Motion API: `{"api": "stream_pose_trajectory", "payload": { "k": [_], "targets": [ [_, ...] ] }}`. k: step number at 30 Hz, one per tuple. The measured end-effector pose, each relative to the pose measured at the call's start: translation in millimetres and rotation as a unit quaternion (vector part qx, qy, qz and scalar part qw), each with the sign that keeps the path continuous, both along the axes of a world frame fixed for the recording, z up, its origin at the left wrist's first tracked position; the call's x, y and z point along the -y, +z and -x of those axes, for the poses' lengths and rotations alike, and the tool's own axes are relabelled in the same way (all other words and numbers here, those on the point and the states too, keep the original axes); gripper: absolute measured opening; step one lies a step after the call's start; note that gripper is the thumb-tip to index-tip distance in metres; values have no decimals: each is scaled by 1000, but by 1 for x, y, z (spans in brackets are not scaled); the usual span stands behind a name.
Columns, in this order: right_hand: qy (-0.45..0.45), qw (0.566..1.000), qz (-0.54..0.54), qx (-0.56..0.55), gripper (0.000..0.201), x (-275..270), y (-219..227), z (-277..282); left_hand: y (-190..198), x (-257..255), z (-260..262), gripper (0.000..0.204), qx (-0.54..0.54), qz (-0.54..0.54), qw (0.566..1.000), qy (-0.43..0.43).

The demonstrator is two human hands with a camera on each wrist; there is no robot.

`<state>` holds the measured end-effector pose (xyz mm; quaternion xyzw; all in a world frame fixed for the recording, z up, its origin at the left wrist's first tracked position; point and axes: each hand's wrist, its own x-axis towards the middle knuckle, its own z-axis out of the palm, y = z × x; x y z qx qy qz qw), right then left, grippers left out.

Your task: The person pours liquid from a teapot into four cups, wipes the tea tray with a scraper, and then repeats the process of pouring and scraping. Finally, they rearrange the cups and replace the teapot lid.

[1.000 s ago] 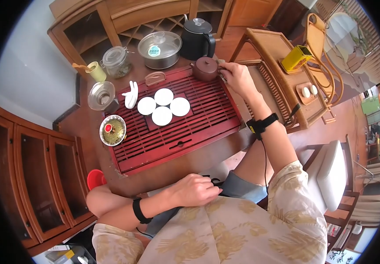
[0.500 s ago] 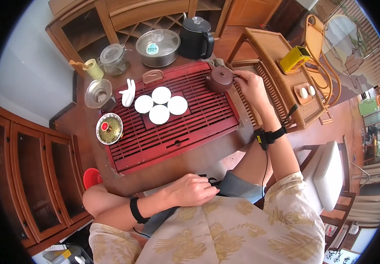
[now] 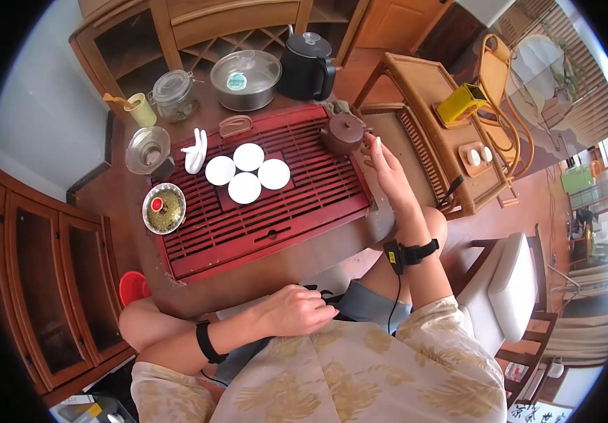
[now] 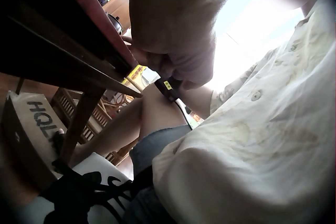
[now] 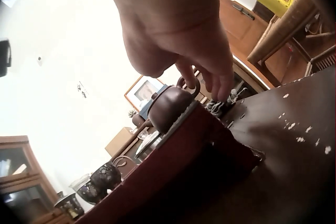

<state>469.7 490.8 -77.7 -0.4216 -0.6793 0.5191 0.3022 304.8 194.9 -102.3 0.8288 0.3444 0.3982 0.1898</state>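
A brown teapot (image 3: 343,135) sits at the right back corner of the red slatted tea tray (image 3: 318,229), its loop handle turned to the right. At that handle is my right hand (image 3: 390,176), fingers extended and loose. In the right wrist view, fingertips (image 5: 223,90) overlap the handle of the teapot (image 5: 169,109), and no grip shows. My left hand (image 3: 297,310) rests in my lap with loosely curled fingers and holds nothing. Several round white-topped cups (image 3: 245,188) stand together mid-tray, with a white hand-shaped ornament (image 3: 195,151) left of them.
Left on the tray is a bowl (image 3: 164,220) with a red centre. Behind stand a glass jar (image 3: 175,99), a lidded pot (image 3: 255,95) and a black kettle (image 3: 306,74). On the right, a wicker cart (image 3: 417,81) bears a yellow tin (image 3: 460,104). A glass strainer (image 3: 147,151) is nearby.
The teapot has shifted right and nearer to me on the tray. My right hand has let go of its handle and its fingers have straightened. My left hand stays put.
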Motion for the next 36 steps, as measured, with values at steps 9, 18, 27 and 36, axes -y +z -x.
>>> {"api": "stream_pose_trajectory", "payload": {
  "k": [9,18,27,36],
  "targets": [
    [22,980,168,-101,90,-10,24,51,-5,-1,3,33,-11,-11,1000,-4],
    [37,930,249,-269,102,-27,15,58,-10,-2,4,29,-22,-15,1000,5],
    [8,917,263,-299,113,-32,29,45,-17,1,-2,26,9,6,1000,7],
    [56,924,239,-292,101,2,65,63,-17,2,-1,26,4,16,1000,4]
  ]
}}
